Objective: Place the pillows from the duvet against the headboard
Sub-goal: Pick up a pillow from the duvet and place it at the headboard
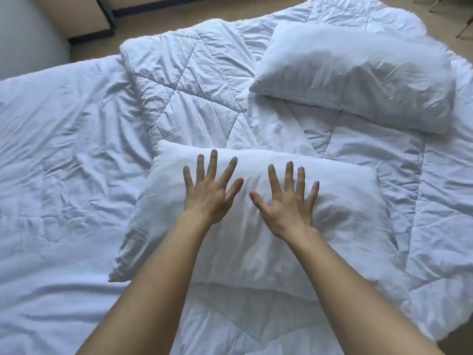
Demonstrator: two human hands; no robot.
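Two white pillows lie on a crumpled white quilted duvet (204, 80). The near pillow (345, 221) rests in the middle of the view, lying flat. Over it are my left hand (210, 193) and my right hand (289, 203), both palm down with fingers spread wide, holding nothing. Whether the palms touch the fabric I cannot tell. The far pillow (363, 75) lies at the upper right, apart from both hands. No headboard is in sight.
A white bed sheet (58, 149) covers the mattress on the left. Beyond the bed's far edge lie tan floor (256, 6), a dark baseboard (92, 37) and a pale wall at the upper left. Thin chair legs (463, 24) show at the top right.
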